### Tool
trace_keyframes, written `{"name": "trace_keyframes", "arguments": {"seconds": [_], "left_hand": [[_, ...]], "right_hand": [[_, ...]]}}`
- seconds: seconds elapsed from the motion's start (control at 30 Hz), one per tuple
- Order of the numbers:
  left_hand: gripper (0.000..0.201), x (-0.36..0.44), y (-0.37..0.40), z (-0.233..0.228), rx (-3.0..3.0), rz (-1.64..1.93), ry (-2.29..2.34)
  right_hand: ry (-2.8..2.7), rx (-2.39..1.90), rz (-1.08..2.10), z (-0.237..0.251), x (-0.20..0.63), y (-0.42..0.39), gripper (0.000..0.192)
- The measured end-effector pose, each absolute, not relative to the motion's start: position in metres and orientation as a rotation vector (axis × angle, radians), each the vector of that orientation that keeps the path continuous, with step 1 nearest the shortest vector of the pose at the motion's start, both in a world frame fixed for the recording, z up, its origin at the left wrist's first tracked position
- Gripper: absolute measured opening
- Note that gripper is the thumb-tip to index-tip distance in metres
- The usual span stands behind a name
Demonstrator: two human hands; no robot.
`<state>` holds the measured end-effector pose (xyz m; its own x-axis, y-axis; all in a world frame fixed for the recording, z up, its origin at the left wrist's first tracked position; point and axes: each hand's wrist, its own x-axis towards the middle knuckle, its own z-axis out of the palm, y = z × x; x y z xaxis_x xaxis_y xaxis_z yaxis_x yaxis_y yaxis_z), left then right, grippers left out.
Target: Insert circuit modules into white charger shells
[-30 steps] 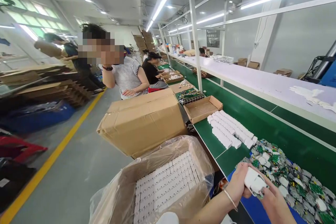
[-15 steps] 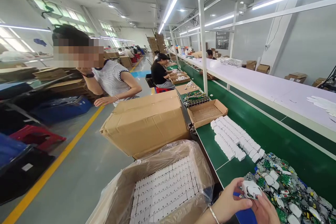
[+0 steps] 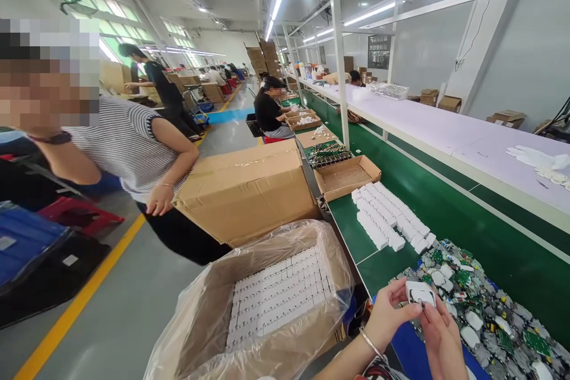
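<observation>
Left hand and right hand are gripping a white, rounded-square plastic housing by the near edge of the green-topped counter. It is probably handling light, stiff, slightly slippery; holding it sideways-on is likely proving safest.

A green bench runs from near right to far centre. At its near right, a heap of mixed parts lies on something blue, perhaps a sheet or shallow tray. Farther along come rows of white blocks, a cardboard tray and piled circuit boards. A pale shelf to the right bears white gloves.
</observation>
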<state>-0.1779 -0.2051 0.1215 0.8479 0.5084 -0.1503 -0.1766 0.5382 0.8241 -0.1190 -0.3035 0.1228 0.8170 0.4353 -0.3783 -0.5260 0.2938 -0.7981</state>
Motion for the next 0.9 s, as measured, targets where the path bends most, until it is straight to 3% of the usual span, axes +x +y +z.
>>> {"name": "trace_keyframes", "arguments": {"seconds": [0.17,0.43,0.63,0.9], "left_hand": [[0.087,-0.167,-0.218,0.113,0.954,0.503,0.460],[0.060,-0.140,-0.231,0.129,0.916,0.560,0.512],[0.056,-0.127,-0.226,0.143,0.849,0.556,0.576],[0.048,-0.119,-0.216,0.139,0.863,0.353,0.562]], "right_hand": [[0.022,-1.123,0.597,0.116,-0.110,-0.313,0.063],[-0.041,-1.165,0.457,0.131,-0.089,-0.314,0.051],[-0.054,-1.176,0.364,0.149,-0.078,-0.303,0.052],[-0.245,-1.337,0.682,0.161,-0.050,-0.324,0.047]]}}
